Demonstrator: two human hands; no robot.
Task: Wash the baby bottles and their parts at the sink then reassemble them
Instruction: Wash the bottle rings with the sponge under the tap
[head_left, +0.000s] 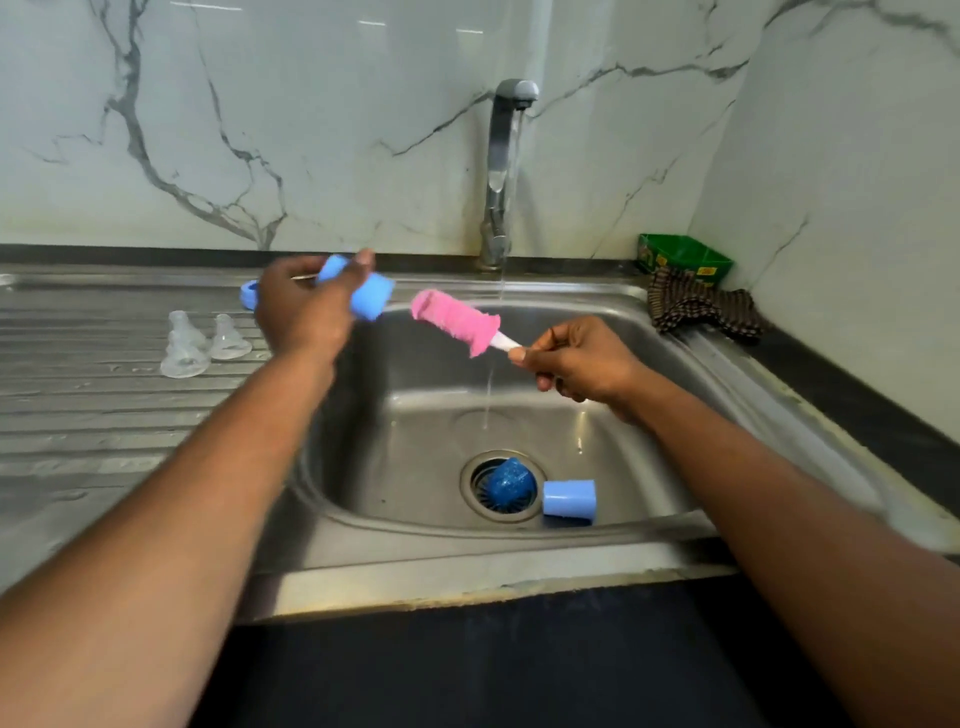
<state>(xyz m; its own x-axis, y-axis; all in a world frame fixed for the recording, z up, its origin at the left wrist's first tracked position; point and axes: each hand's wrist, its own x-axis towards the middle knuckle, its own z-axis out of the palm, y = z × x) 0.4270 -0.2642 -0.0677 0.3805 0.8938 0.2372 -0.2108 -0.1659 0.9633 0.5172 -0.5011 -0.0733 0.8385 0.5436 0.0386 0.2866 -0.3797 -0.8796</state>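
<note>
1. Your left hand (304, 312) grips a light blue cap (363, 293), fingers and thumb curled round it, and holds it over the left rim of the sink (649, 540). The cap's open end points toward the brush.
2. Your right hand (576, 364) pinches the white handle of a pink brush (457, 322) and holds it above the basin. The pink head slants up and left, its tip just beside the cap but apart from it.
3. The tap (506, 156) is running; a thin stream falls just behind the brush head and on down to the sink floor.
4. A second light blue cap (570, 499) lies on its side at the bottom of the sink, just right of the drain. A dark blue round piece (506, 483) sits in the drain itself; you cannot tell from here what it is.
5. On the ribbed draining board (104, 415) to your left stand three clear teats (202, 343), close together. A blue ring (248, 293) shows just behind your left hand, partly hidden by it.
6. In the right back corner, a dark patterned cloth (696, 306) lies on the sink's edge, with a green box (683, 257) behind it against the wall.
</note>
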